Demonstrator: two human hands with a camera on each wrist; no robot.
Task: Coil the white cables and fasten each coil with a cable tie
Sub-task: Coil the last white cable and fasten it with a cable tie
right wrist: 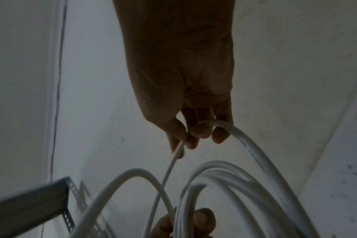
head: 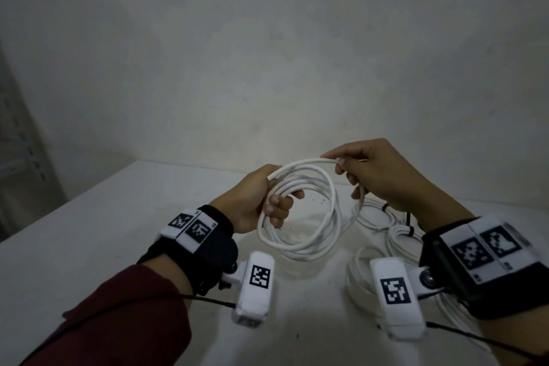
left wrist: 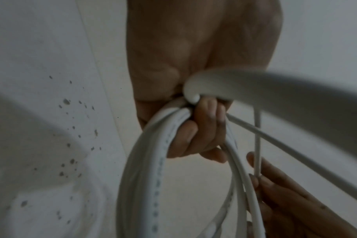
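Cable coil (head: 300, 211) hangs gripped in our left hand (head: 255, 202); our right hand (head: 377, 175) pinches its top loop.

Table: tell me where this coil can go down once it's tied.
Bare table lies left of the left hand, out to the left edge; another bare strip lies nearest the person, between the wrists. Under and beside the right hand it is crowded with tied coils. The held coil hangs over the middle.
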